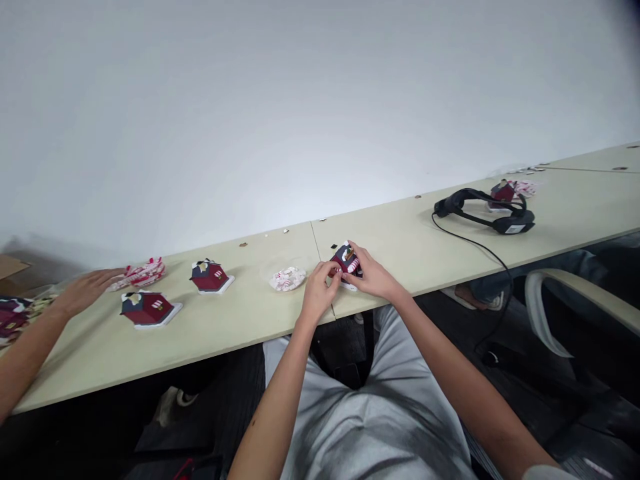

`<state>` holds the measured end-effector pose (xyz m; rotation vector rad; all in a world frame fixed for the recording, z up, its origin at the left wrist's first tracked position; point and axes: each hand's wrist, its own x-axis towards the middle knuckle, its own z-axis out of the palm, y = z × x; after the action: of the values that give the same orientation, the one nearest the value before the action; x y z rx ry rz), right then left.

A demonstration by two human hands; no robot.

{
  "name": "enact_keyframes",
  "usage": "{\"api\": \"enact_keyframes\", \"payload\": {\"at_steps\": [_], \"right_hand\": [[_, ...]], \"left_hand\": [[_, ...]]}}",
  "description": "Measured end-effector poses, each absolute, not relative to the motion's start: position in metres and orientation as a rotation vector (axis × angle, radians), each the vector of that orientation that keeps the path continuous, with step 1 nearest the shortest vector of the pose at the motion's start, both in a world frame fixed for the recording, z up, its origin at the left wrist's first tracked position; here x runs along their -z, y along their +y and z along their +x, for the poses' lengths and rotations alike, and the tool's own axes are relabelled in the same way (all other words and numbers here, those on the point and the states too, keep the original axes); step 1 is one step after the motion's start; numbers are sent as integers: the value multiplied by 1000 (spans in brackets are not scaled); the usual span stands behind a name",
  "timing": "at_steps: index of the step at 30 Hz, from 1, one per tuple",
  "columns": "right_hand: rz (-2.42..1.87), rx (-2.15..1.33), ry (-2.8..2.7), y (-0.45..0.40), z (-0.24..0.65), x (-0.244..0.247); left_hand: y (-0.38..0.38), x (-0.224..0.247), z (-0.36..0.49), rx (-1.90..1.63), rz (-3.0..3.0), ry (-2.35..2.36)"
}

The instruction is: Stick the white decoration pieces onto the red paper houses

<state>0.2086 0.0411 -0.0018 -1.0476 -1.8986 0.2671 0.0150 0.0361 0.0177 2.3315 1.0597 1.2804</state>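
In front of me on the table, a small dark red toy house [341, 256] with a grey roof and white snow trim sits between my hands. My right hand [371, 272] is closed around its right side; a red-and-white striped piece [354, 265] shows beside the fingers. My left hand [321, 285] has thumb and forefinger pinched together at the house's front left. Whatever lies in that pinch is too small to make out. Just left of my hands lies a clear plastic bag [287, 279] of small white and red pieces.
Two more red houses [211, 277] [150, 309] stand to the left. Near them, a co-worker's hand [90, 291] touches a bag of red-and-white striped pieces [145, 273]. At right are a black headset [485, 210] with a cable and another house [503, 191]. A chair armrest [543, 313] stands beside the table.
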Motion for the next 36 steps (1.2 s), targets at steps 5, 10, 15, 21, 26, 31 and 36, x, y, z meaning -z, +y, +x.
{"api": "enact_keyframes", "payload": {"at_steps": [5,10,15,21,26,31,36], "right_hand": [[-1013,-268,-1905,42,210,2],[-974,-311,-1918,43,211,4],[-947,-357,-1928,42,214,1],[-806,-560,-1959,38,222,-5],[-769,-599,-1905,35,223,-7],[-855,-591,-1890,32,218,-9],[-951,-467,-1951,33,214,-7]], "left_hand": [[38,-14,16,-1305,2183,1098],[39,-13,15,-1342,2150,1157],[41,-12,14,-1372,2190,1194],[36,-16,15,-1299,2207,1031],[34,-19,16,-1232,2241,921],[35,-18,14,-1256,2288,929],[36,-16,13,-1256,2301,954]]}}
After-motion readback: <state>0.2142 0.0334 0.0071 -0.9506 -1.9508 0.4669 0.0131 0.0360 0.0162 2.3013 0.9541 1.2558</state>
